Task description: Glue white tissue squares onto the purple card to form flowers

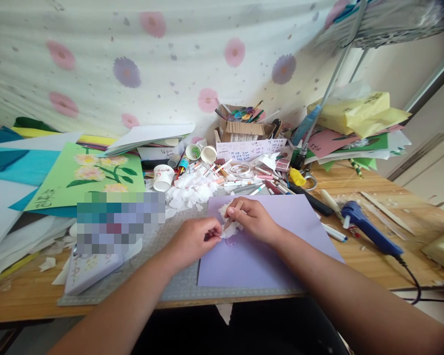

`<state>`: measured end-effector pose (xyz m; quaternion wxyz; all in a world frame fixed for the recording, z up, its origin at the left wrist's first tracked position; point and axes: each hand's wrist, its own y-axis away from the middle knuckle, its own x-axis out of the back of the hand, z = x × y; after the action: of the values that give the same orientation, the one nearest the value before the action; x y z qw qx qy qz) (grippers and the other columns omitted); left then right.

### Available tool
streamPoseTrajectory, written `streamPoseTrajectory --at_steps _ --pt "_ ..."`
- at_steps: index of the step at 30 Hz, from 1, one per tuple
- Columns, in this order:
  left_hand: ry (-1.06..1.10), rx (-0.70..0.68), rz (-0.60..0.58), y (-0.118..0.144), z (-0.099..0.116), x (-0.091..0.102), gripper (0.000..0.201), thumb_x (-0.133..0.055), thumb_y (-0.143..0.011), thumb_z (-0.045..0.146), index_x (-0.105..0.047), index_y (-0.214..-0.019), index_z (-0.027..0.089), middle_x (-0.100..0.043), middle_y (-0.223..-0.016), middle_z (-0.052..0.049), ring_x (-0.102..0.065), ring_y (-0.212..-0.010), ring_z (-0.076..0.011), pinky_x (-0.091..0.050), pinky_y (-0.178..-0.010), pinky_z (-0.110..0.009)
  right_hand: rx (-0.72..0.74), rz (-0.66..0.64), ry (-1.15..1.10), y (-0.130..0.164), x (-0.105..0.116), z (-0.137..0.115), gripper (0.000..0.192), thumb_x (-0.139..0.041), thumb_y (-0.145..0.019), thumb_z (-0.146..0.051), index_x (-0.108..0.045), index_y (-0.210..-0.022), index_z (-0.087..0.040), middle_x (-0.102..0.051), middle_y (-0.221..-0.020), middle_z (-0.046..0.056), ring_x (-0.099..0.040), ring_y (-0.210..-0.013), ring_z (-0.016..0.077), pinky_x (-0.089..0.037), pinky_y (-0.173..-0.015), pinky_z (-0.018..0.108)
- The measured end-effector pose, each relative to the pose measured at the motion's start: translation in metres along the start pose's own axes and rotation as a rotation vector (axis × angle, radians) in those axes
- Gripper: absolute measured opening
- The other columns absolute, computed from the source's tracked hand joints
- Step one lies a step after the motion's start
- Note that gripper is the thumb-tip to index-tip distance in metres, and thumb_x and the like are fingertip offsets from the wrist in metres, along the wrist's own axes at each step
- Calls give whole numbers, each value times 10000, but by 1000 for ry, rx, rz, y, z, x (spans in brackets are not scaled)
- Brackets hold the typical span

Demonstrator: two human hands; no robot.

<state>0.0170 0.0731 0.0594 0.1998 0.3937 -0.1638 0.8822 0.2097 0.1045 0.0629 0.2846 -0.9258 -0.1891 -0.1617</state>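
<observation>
A sheet of purple paper (266, 261) lies on a grey cutting mat (177, 286). Crumpled white paper pieces (224, 212) sit in a cluster on its upper left part. My right hand (255, 219) is closed around a flat wooden craft stick (229, 223), its lower end pressed to the white paper. On the left side of the cluster, my left hand (198, 239) pinches the edge of a white paper piece with thumb and forefinger. Just below both hands, a shiny wet patch (230, 242) that looks like glue shows on the purple sheet.
Torn white paper scraps (192, 190) and scattered markers (259, 185) lie behind the sheet. Paper cups (163, 177) stand at the back. A blue glue gun (372, 231) with its cord rests on the right. A green flower picture (92, 172) lies left.
</observation>
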Motion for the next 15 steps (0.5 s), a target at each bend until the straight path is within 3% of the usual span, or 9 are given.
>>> streamPoseTrajectory --at_steps 15 --pt "-50 -99 54 -2 2 -3 88 -591 -741 119 -575 -763 203 -630 -753 42 -589 -678 -100 -441 -639 -192 -10 -20 3 -2 -5 -1 441 -436 -903 -494 -506 -591 -191 -623 -681 39 -575 -658 142 -447 -634 266"
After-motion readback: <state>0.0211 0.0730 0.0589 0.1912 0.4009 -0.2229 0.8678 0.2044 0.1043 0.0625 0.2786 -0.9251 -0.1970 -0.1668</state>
